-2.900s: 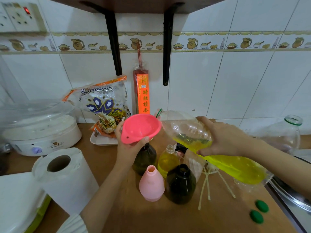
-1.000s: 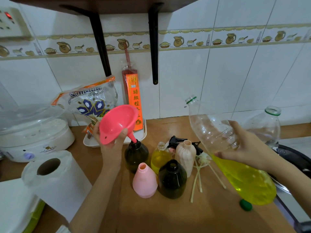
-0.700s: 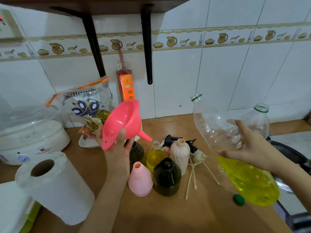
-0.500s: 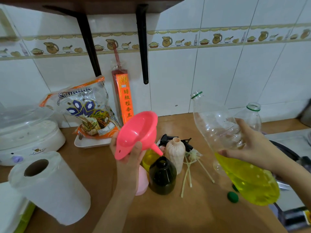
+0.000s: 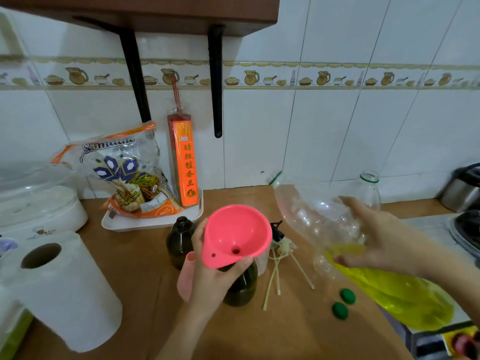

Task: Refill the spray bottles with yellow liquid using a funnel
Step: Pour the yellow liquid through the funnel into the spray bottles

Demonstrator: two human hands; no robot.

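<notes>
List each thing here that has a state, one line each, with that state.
pink funnel: gripped by left hand, over the near dark bottle
near dark bottle: upright, uncapped
far dark bottle: upright, uncapped
large clear bottle: tilted, uncapped, part full of yellow liquid, held by right hand
green caps: off, lying on the counter
empty clear bottle: upright, uncapped

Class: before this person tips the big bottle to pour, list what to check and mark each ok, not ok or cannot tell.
1. Funnel held by left hand: ok.
2. Funnel spout seated in dark bottle neck: cannot tell, hidden.
3. Big bottle gripped by right hand: ok.
4. Its mouth uncapped: ok.
5. Its mouth over the funnel: not ok, off to the right.
6. Yellow liquid left: ok.
</notes>
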